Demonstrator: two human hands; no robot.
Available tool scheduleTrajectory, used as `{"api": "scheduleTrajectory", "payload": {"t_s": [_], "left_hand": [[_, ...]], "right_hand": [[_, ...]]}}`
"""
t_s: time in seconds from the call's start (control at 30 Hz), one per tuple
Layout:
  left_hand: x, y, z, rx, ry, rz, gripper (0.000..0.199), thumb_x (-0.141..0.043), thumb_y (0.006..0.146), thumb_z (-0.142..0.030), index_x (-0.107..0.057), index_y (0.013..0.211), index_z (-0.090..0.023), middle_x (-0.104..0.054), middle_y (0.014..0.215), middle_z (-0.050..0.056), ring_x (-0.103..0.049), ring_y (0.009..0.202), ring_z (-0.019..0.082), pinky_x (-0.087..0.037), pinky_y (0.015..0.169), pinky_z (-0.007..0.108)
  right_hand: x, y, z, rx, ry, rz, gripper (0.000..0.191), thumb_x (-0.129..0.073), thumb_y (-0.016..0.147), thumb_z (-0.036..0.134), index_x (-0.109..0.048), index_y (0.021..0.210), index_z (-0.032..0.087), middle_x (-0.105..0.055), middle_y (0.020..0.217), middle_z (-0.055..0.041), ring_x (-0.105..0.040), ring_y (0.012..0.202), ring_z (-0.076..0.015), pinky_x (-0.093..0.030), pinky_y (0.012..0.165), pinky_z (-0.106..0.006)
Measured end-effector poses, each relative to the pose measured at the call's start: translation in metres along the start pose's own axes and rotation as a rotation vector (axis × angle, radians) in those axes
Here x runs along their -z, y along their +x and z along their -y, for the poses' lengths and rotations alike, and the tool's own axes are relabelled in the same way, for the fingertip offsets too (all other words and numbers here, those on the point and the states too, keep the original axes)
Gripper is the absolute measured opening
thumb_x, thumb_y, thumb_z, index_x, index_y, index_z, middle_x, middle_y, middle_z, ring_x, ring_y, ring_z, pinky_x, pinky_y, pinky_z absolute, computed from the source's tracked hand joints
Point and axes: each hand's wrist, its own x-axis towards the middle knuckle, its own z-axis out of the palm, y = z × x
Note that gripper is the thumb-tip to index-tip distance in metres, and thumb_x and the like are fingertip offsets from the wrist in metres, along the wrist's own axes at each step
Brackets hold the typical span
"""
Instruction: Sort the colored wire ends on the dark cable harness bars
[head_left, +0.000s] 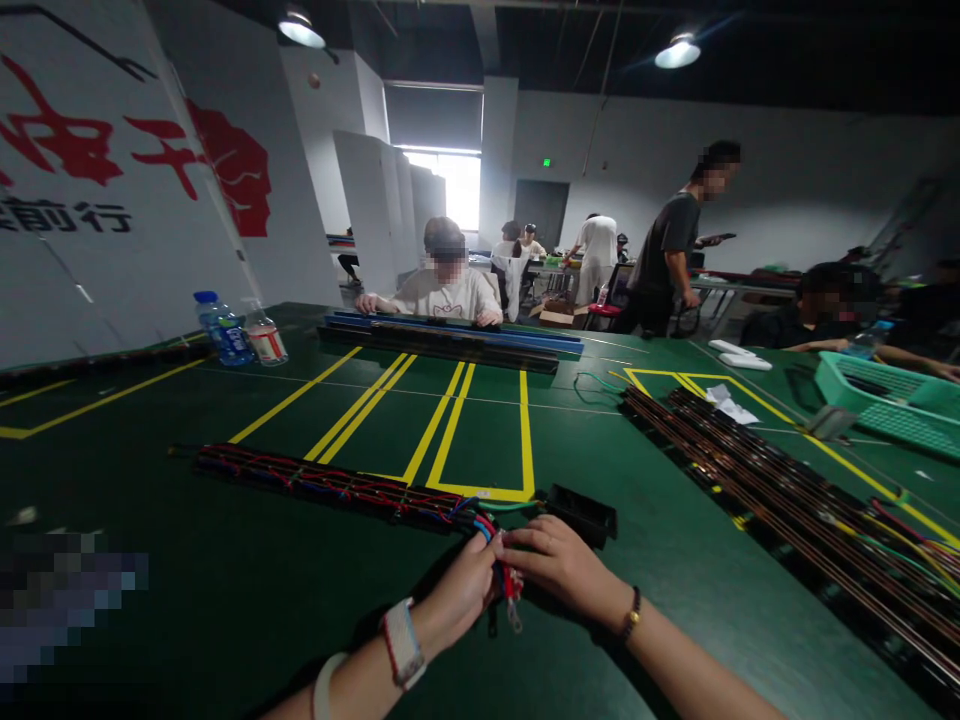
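A bundle of red, blue and black wires (512,582) with metal lugs at its ends comes out of a long black wired strip (330,490) on the green table. My left hand (466,585) is closed round the bundle. From the right, my right hand (559,560) has its fingers bent and pressed against the same wires. Just behind my right hand lies a black rectangular box (581,512), and a green wire (514,507) runs toward it. Part of the bundle is hidden by my fingers.
Long black strips with brown wires (757,500) lie at right, near a green basket (885,400). Black and blue rails (450,338) lie before a seated person (442,290). Two bottles (240,335) stand at left. Yellow tape (529,430) marks the table.
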Motion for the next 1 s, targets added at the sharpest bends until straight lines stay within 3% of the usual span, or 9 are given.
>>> {"api": "scheduleTrajectory", "payload": {"t_s": [0.17, 0.33, 0.47, 0.53, 0.67, 0.83, 1.0], "left_hand": [[-0.005, -0.002, -0.002, 0.002, 0.004, -0.010, 0.013, -0.054, 0.089, -0.028, -0.047, 0.092, -0.017, -0.058, 0.074, -0.001, -0.055, 0.056, 0.010, -0.044, 0.055, 0.023], [-0.004, -0.006, -0.006, 0.031, 0.013, 0.048, 0.011, -0.046, 0.092, -0.025, -0.048, 0.096, -0.015, -0.060, 0.070, 0.002, -0.059, 0.059, 0.014, -0.047, 0.062, 0.028], [-0.001, -0.006, -0.008, 0.092, -0.053, 0.100, 0.023, -0.032, 0.094, -0.025, -0.051, 0.088, -0.012, -0.057, 0.064, 0.003, -0.057, 0.057, 0.014, -0.047, 0.064, 0.029], [0.001, -0.004, -0.006, 0.099, -0.083, 0.106, 0.025, -0.032, 0.093, -0.026, -0.052, 0.086, -0.013, -0.057, 0.063, 0.003, -0.056, 0.057, 0.014, -0.046, 0.063, 0.029], [0.004, -0.003, -0.002, 0.024, -0.067, 0.055, 0.010, -0.048, 0.085, -0.024, -0.052, 0.084, -0.015, -0.059, 0.065, 0.002, -0.056, 0.057, 0.015, -0.046, 0.060, 0.029], [0.001, -0.009, -0.005, -0.024, -0.028, 0.031, 0.009, -0.059, 0.070, -0.015, -0.055, 0.078, -0.015, -0.061, 0.064, 0.002, -0.058, 0.059, 0.016, -0.048, 0.062, 0.031], [0.001, -0.007, -0.006, -0.002, -0.011, 0.027, 0.005, -0.059, 0.067, -0.019, -0.057, 0.070, -0.015, -0.060, 0.057, 0.002, -0.056, 0.056, 0.016, -0.047, 0.060, 0.030]], "right_hand": [[-0.002, -0.004, -0.007, 0.025, -0.012, 0.023, 0.036, -0.048, 0.094, 0.031, -0.051, 0.129, 0.026, -0.063, 0.115, -0.0071, -0.056, 0.095, -0.0156, -0.046, 0.085, -0.032], [-0.003, -0.003, -0.008, -0.013, 0.183, -0.066, 0.034, -0.040, 0.096, 0.040, -0.055, 0.121, 0.022, -0.063, 0.117, -0.0071, -0.055, 0.104, -0.0155, -0.043, 0.093, -0.032], [0.000, 0.010, -0.003, -0.108, 0.282, -0.060, 0.035, -0.030, 0.099, 0.038, -0.056, 0.113, 0.019, -0.065, 0.109, -0.0083, -0.054, 0.106, -0.0168, -0.041, 0.095, -0.034], [0.003, 0.023, 0.000, -0.194, 0.242, -0.046, 0.034, -0.029, 0.099, 0.035, -0.058, 0.102, 0.018, -0.065, 0.096, -0.0076, -0.056, 0.095, -0.0169, -0.043, 0.088, -0.033], [0.007, 0.065, 0.004, -0.303, 0.058, 0.049, 0.035, -0.034, 0.098, 0.036, -0.057, 0.081, 0.018, -0.061, 0.076, -0.0034, -0.053, 0.074, -0.0150, -0.039, 0.071, -0.028], [0.001, 0.118, 0.011, -0.360, -0.084, 0.196, 0.033, -0.040, 0.096, 0.039, -0.061, 0.080, 0.019, -0.064, 0.076, -0.0027, -0.056, 0.067, -0.0138, -0.034, 0.059, -0.025], [-0.011, 0.134, 0.019, -0.376, -0.150, 0.264, 0.034, -0.043, 0.093, 0.041, -0.064, 0.077, 0.020, -0.066, 0.075, -0.0030, -0.057, 0.062, -0.0156, -0.033, 0.054, -0.026]]}}
